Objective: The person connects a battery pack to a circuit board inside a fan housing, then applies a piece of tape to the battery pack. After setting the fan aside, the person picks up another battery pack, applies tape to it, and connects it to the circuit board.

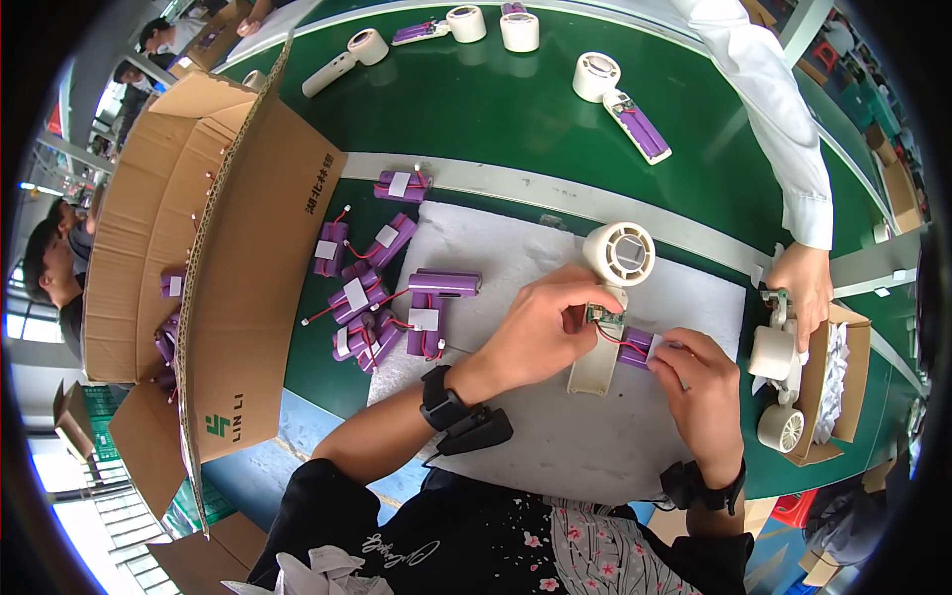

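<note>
A white handheld fan lies on the grey foam mat, its handle open toward me. My left hand is closed on the fan near the neck, fingertips at the small green circuit board. Red wires run from the board to a purple battery pack beside the handle. My right hand pinches that pack at its white label. Whether the wire plug sits fully in the board is hidden by my left fingers. More purple battery packs lie to the left of my left hand.
A tall cardboard box with battery packs stands at the left. On the green conveyor are several fans, one opened. At the right, a co-worker's hand reaches to fans beside a small carton of white paper pieces.
</note>
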`<state>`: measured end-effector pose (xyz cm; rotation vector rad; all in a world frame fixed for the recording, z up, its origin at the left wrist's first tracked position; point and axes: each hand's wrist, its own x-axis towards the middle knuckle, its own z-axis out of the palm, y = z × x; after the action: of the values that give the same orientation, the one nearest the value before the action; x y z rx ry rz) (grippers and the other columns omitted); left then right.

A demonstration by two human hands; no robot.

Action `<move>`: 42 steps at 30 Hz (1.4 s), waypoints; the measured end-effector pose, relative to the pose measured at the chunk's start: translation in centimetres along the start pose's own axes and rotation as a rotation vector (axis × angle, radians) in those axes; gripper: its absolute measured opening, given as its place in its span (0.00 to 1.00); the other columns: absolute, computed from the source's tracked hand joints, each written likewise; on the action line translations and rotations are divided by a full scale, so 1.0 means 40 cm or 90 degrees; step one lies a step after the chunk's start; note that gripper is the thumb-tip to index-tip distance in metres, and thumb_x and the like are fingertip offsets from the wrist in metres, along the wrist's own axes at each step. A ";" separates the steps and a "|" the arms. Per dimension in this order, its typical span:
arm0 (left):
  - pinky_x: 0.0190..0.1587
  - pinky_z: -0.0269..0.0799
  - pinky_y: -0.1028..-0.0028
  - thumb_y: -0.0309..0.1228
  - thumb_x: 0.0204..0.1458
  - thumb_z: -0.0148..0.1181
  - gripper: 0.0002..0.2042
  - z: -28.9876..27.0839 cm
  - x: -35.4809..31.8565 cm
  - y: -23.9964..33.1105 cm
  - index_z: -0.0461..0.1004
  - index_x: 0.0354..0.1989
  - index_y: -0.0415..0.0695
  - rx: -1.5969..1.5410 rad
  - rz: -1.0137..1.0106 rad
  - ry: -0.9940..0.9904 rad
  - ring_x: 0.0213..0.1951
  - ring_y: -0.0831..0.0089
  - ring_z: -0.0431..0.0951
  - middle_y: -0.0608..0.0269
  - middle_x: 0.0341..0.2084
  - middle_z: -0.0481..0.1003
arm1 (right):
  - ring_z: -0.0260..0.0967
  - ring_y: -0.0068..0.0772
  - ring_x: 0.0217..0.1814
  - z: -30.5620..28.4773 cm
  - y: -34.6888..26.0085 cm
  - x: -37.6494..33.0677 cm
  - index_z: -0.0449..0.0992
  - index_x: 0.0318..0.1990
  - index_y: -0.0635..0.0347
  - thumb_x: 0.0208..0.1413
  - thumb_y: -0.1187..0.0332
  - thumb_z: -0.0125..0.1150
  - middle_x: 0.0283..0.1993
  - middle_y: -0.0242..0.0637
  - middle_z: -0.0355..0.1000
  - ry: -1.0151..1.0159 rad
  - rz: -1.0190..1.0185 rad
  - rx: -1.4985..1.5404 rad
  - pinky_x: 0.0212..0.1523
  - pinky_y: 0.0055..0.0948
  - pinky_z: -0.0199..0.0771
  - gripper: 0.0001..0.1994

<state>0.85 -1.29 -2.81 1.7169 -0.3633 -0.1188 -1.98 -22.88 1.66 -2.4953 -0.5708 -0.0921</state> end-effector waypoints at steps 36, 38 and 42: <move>0.35 0.73 0.77 0.16 0.43 0.56 0.15 -0.011 -0.003 -0.001 0.76 0.40 0.43 0.026 0.018 -0.011 0.34 0.72 0.76 0.61 0.40 0.74 | 0.69 0.47 0.30 0.026 -0.015 -0.003 0.71 0.24 0.68 0.43 0.79 0.60 0.34 0.43 0.73 -0.030 -0.073 -0.143 0.34 0.39 0.72 0.03; 0.35 0.72 0.77 0.16 0.43 0.56 0.15 -0.012 -0.003 -0.001 0.76 0.41 0.43 0.023 0.012 -0.016 0.34 0.72 0.76 0.61 0.40 0.74 | 0.68 0.46 0.29 0.036 -0.028 -0.003 0.70 0.25 0.68 0.42 0.79 0.60 0.34 0.43 0.72 -0.031 -0.065 -0.175 0.33 0.39 0.72 0.04; 0.36 0.72 0.78 0.15 0.43 0.55 0.15 -0.010 0.001 0.002 0.76 0.41 0.42 0.013 -0.010 -0.029 0.35 0.75 0.75 0.62 0.40 0.74 | 0.68 0.45 0.28 0.032 -0.030 0.000 0.68 0.26 0.68 0.41 0.80 0.59 0.34 0.44 0.70 -0.028 -0.039 -0.186 0.32 0.37 0.72 0.05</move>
<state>0.99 -0.94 -2.67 1.7402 -0.3860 -0.1668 -2.56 -21.29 1.21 -2.7673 -0.6958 -0.1546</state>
